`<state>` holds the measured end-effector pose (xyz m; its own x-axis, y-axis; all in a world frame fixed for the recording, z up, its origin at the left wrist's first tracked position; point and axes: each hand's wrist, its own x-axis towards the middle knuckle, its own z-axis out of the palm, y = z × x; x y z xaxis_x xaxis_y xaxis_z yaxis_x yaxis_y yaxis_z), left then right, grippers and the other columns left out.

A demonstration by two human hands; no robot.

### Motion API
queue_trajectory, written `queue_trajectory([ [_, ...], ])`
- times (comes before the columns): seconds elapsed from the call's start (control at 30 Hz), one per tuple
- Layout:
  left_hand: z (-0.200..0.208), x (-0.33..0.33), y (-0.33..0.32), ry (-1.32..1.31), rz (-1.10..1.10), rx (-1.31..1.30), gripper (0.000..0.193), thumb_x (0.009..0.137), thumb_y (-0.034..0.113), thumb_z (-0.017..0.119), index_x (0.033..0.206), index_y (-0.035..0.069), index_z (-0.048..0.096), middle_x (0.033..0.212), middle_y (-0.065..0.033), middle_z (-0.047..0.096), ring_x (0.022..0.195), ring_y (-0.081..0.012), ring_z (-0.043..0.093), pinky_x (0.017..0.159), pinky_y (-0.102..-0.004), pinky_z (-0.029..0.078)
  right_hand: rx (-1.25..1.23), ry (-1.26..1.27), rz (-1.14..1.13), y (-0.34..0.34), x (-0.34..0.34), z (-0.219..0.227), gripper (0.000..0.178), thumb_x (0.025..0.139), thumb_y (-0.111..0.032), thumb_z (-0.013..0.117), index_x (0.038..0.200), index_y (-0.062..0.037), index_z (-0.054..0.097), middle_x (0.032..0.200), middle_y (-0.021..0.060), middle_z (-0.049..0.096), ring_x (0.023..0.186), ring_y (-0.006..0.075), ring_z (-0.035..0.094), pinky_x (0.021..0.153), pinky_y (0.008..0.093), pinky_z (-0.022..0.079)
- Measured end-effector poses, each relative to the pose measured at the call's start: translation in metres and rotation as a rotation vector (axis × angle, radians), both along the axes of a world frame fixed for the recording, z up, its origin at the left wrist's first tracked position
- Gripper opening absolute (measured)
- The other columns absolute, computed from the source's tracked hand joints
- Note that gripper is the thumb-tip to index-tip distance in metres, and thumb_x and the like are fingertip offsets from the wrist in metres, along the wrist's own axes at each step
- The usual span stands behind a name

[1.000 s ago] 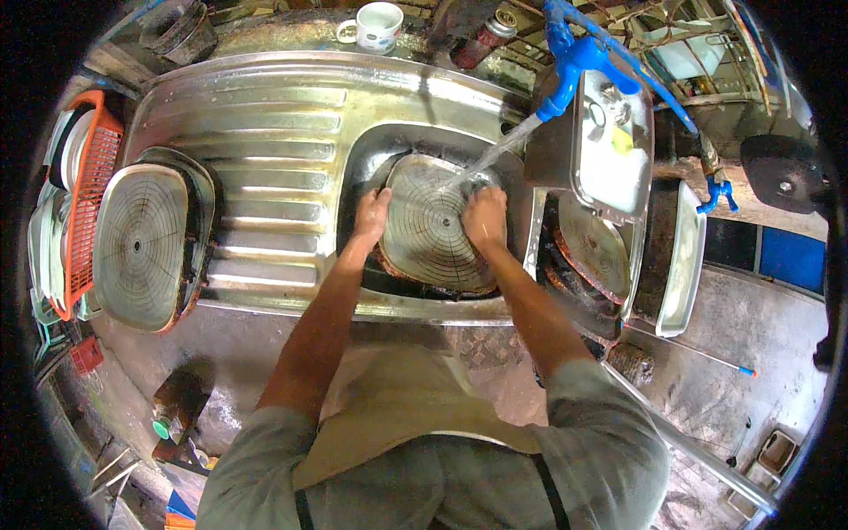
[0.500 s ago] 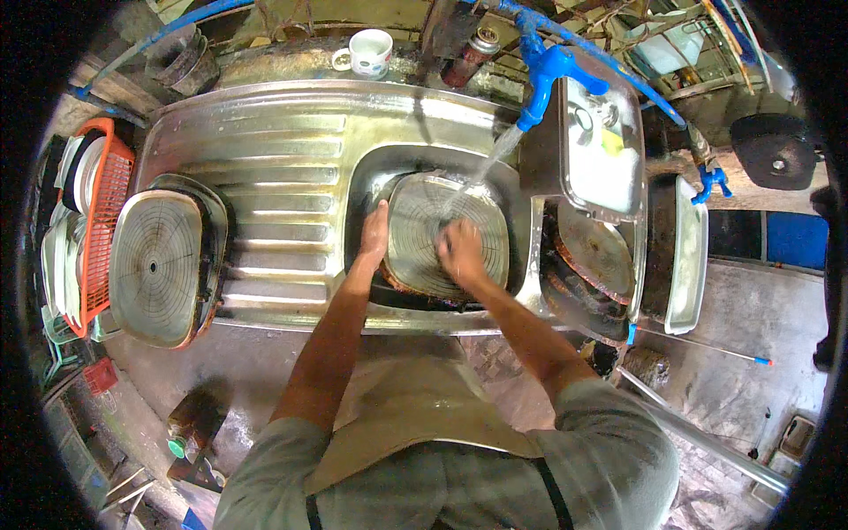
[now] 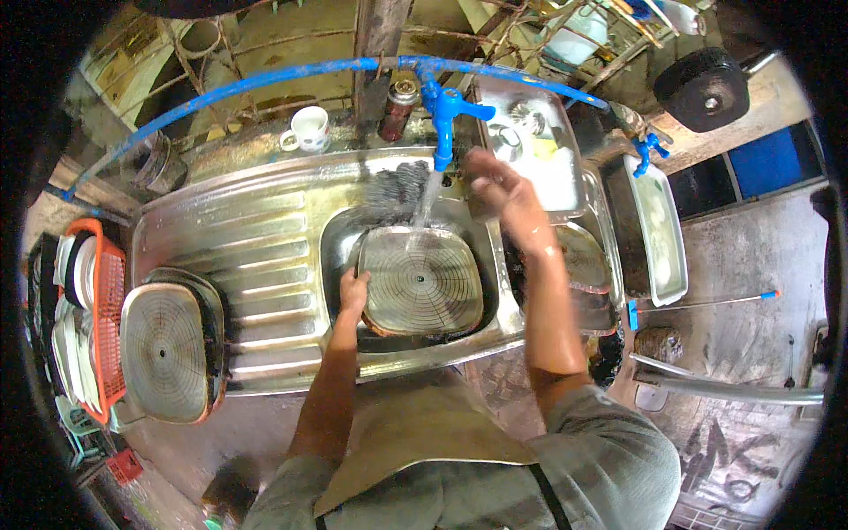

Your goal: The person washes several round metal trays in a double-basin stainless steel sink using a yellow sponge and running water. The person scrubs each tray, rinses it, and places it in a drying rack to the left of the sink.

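Rinsing seems in hand: pan (image 3: 424,300) in the sink (image 3: 482,228), under running water (image 3: 428,201)
Left hand (image 3: 354,293) has its grip on the pan's left edge; right hand (image 3: 515,205), loosely open, hovers right of the tap (image 3: 447,124); next move likely calls for both hands on the pan

The pan (image 3: 420,281) in the sink (image 3: 339,258) is dull silver, patterned with dark concentric rings crossed by radiating lines; the left pan (image 3: 162,352) matches it. The far tap (image 3: 447,115) and pipe (image 3: 291,79) are bright blue, the left basket (image 3: 109,309) orange, the far mug (image 3: 311,130) white, the can (image 3: 399,113) dark red.
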<state>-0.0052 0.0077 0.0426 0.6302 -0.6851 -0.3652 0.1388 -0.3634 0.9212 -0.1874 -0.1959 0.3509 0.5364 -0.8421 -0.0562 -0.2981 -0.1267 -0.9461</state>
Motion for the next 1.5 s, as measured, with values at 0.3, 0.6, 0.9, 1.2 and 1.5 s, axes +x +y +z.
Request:
queue_trajectory([
  [0.3, -0.021, -0.003, -0.012, 0.131, -0.034, -0.020, 0.040, 0.089, 0.019, 0.062, 0.117, -0.009, 0.062, 0.106, -0.0184, 0.069, 0.096, -0.0282, 0.065, 0.088, -0.0385, 0.047, -1.236, 1.547, 0.327, -0.229, -0.111, -0.066, 0.065, 0.088, -0.026, 0.060, 0.142, 0.0044, 0.042, 0.128, 0.0170, 0.062, 0.124, 0.0323, 0.057, 0.103, 0.0757, 0.028],
  [0.6, -0.039, 0.004, -0.005, -0.020, 0.053, 0.054, 0.053, 0.093, 0.036, 0.059, 0.119, -0.010, 0.061, 0.112, -0.0239, 0.068, 0.105, -0.0354, 0.064, 0.094, -0.0403, 0.044, -1.083, 0.811, 0.030, -0.187, -0.103, -0.025, 0.045, 0.074, -0.007, 0.067, 0.117, -0.0050, 0.056, 0.086, 0.0206, 0.068, 0.084, 0.0427, 0.066, 0.072, 0.0460, 0.053],
  [0.9, -0.004, -0.003, -0.015, 0.136, 0.082, 0.060, 0.068, 0.099, 0.057, 0.047, 0.100, -0.008, 0.066, 0.094, -0.0202, 0.068, 0.087, -0.0304, 0.059, 0.086, -0.0424, 0.044, 0.457, 0.230, 0.331, 0.050, -0.036, -0.093, 0.037, 0.095, -0.023, 0.069, 0.121, -0.0110, 0.046, 0.088, 0.0086, 0.066, 0.070, 0.0157, 0.067, 0.048, 0.0267, 0.053],
  [1.2, -0.044, -0.005, -0.008, 0.071, 0.071, 0.096, 0.079, 0.099, 0.063, 0.039, 0.106, -0.011, 0.064, 0.101, -0.0285, 0.066, 0.097, -0.0393, 0.061, 0.091, -0.0478, 0.043, -0.510, 0.461, 0.732, 0.151, -0.050, -0.229, 0.056, 0.099, -0.015, 0.054, 0.150, 0.0005, 0.035, 0.156, 0.0271, 0.031, 0.147, 0.0426, 0.025, 0.121, 0.0485, 0.021],
  [1.5, -0.017, -0.007, -0.019, 0.270, -0.062, 0.010, 0.061, 0.096, 0.050, 0.050, 0.115, -0.006, 0.065, 0.108, -0.0226, 0.069, 0.102, -0.0313, 0.064, 0.091, -0.0419, 0.045, -0.554, 0.475, 0.562, 0.059, 0.051, -0.311, 0.067, 0.086, -0.006, 0.053, 0.151, -0.0010, 0.035, 0.158, 0.0206, 0.032, 0.148, 0.0410, 0.024, 0.121, 0.0520, 0.018],
])
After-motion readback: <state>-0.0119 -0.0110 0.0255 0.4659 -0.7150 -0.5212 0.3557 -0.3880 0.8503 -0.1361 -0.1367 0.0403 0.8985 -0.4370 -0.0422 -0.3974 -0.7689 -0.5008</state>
